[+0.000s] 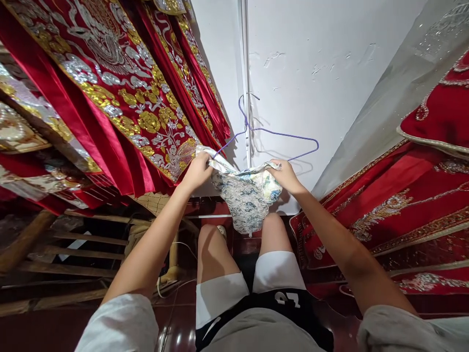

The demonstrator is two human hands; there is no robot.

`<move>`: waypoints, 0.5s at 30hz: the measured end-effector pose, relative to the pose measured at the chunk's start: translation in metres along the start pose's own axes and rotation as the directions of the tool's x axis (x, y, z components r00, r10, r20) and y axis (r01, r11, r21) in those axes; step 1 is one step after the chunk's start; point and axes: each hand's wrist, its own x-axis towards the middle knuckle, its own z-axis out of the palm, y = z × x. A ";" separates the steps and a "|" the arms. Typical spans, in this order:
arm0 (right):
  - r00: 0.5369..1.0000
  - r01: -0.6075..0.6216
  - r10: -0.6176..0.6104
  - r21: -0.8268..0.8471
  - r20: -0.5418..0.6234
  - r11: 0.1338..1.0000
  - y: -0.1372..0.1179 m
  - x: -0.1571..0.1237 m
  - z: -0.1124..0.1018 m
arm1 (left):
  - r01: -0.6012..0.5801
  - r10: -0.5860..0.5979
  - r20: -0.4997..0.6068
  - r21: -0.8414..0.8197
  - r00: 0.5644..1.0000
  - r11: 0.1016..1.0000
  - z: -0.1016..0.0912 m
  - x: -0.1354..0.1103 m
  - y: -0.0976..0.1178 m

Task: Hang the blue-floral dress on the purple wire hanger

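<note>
Wall (293, 73), white: behind hanger. Red embroidered garments (146, 98): left and right of hanger. Patterned garment (245, 200): below hanger. Hanger (286, 134), purple: left end apparently inside cloth, right end bare, seemingly not yet covered. Left hand (200, 169), right hand (287, 177): pinching garment's upper edge, beneath hanger's respective ends.

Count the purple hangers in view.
1: the purple hanger, before the white wall, partly hidden by the patterned garment. Others may be hidden among the red clothes.
</note>
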 end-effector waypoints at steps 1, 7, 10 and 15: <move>1.000 0.006 -0.007 0.012 0.016 1.000 0.000 0.000 0.002 | -0.058 0.055 -0.055 -0.072 0.997 0.996 0.000 0.001 0.002; 0.982 0.146 -0.147 -0.011 -0.123 0.989 0.002 -0.008 -0.005 | -0.198 0.162 -0.201 -0.174 0.966 0.965 0.001 0.011 0.004; 0.925 0.138 -0.164 -0.099 -0.343 0.985 0.005 -0.008 -0.023 | -0.222 0.190 -0.220 -0.135 0.957 0.966 0.003 0.011 -0.001; 0.916 0.078 -0.133 -0.159 -0.378 0.984 0.008 0.010 -0.063 | -0.207 0.173 -0.310 -0.078 0.935 0.975 0.004 0.012 0.001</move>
